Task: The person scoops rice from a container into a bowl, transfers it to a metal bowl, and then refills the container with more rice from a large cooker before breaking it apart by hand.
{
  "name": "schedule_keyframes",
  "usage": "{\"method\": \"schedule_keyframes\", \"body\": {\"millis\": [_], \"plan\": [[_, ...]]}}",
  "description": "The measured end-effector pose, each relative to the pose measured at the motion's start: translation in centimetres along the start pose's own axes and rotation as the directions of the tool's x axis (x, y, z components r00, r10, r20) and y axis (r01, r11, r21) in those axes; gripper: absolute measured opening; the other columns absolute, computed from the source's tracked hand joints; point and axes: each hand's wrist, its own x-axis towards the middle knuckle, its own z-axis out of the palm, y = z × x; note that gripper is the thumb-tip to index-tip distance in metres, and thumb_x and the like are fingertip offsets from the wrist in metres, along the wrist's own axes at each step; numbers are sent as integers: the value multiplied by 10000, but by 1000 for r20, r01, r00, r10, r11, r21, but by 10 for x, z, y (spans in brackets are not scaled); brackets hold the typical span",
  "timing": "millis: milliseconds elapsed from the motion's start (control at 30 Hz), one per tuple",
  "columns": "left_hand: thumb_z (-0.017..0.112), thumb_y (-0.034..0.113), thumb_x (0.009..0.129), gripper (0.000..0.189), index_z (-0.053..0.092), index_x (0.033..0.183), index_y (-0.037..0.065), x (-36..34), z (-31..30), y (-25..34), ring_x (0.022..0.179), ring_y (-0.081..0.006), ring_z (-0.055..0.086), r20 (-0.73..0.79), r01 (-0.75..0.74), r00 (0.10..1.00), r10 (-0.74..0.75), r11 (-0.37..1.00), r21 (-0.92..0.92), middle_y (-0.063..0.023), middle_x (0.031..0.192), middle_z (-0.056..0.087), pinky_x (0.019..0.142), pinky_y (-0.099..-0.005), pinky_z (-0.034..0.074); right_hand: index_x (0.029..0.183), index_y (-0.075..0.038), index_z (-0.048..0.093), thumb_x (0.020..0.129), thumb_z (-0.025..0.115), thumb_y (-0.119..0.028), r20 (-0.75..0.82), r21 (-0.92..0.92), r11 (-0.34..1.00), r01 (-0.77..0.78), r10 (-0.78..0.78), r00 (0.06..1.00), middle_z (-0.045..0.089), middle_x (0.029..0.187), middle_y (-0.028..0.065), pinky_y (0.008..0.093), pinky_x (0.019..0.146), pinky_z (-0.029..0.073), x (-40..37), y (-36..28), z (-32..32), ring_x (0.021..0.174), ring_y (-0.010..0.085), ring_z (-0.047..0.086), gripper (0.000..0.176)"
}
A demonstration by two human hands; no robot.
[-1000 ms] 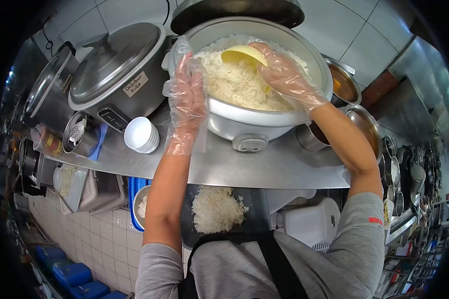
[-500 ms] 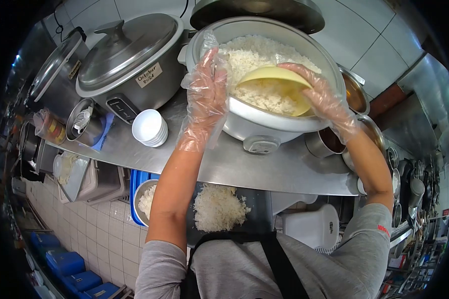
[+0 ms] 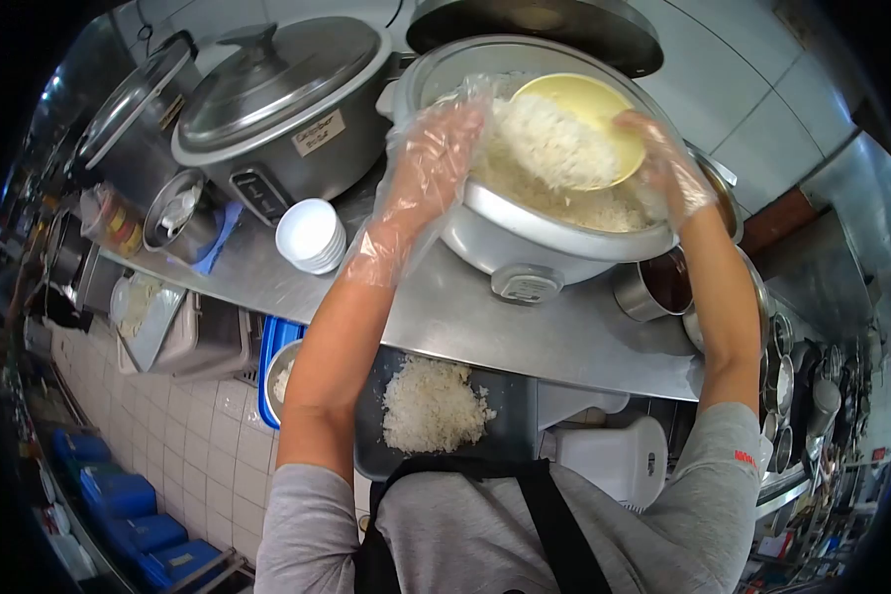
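My right hand (image 3: pixel 666 166), in a clear plastic glove, grips the right rim of a pale yellow bowl (image 3: pixel 596 96). The bowl is tilted toward me and carries a heap of white rice (image 3: pixel 556 142). It is above more cooked rice inside a large rice cooker (image 3: pixel 480 233). My left hand (image 3: pixel 434 148), gloved too, is over the cooker's left rim, beside the bowl's left side. Its fingers stretch out with nothing held; whether the fingertips touch the rice is blurred.
A lidded rice cooker (image 3: pixel 287 94) with a paper label stands left. White stacked bowls (image 3: pixel 310 236) sit on the steel counter (image 3: pixel 445 322). Below the counter edge, a dark tray (image 3: pixel 515 416) holds rice. A steel pot (image 3: pixel 646 287) stands right.
The yellow bowl has risen out of the cooker's rice, now loaded, and has turned. My left hand has shifted right, closer to the bowl. Steam or blur shows around the rice.
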Motion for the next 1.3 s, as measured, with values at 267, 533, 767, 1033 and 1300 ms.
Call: {"method": "schedule_keyframes", "body": {"millis": [267, 533, 767, 1033, 1300], "plan": [[421, 273, 946, 526, 293, 1401, 40, -102, -48, 45, 1178, -374, 450, -327, 82, 945, -13, 977, 197, -207, 1305, 438, 1020, -444, 337, 1203, 32, 493, 877, 560, -144, 306, 410, 910, 55, -194, 932, 569, 1173, 166, 387, 922, 490, -116, -48, 94, 1062, 247, 581, 376], [361, 290, 986, 505, 294, 1361, -40, -289, -118, 29, 1199, -249, 455, -545, 472, 424, -723, 690, -548, -197, 1301, 422, 988, -352, 423, 1293, -57, 472, 793, 702, -275, 629, -225, 940, 255, -60, 775, 597, 1113, 174, 342, 797, 513, -239, 107, 332, 963, 211, 606, 592], [330, 610, 908, 731, 281, 1422, 94, -522, -136, -115, 1265, -309, 378, -28, 303, -157, -987, -21, -953, -172, 1425, 320, 1062, -444, 294, 1268, -114, 476, 706, 716, -316, 829, -428, 599, 676, -37, 558, 555, 1049, 251, 446, 849, 460, -256, 264, 452, 958, 377, 570, 643], [471, 524, 894, 663, 415, 1328, 25, -530, -155, -95, 1113, -293, 487, -151, 462, -258, -954, 16, -887, -131, 1316, 456, 913, -413, 428, 1180, -66, 546, 708, 701, -307, 760, -490, 691, 532, 38, 649, 583, 978, 241, 440, 850, 451, -220, 285, 436, 913, 383, 575, 552], [518, 158, 870, 467, 428, 1306, 17, -532, -130, -92, 1206, -340, 428, -361, 880, 474, -803, 434, 191, -181, 1329, 433, 991, -405, 377, 1233, -50, 502, 744, 668, -209, 666, -540, 665, 517, -39, 745, 582, 1022, 209, 418, 864, 459, -262, 198, 336, 946, 347, 587, 540]]}}
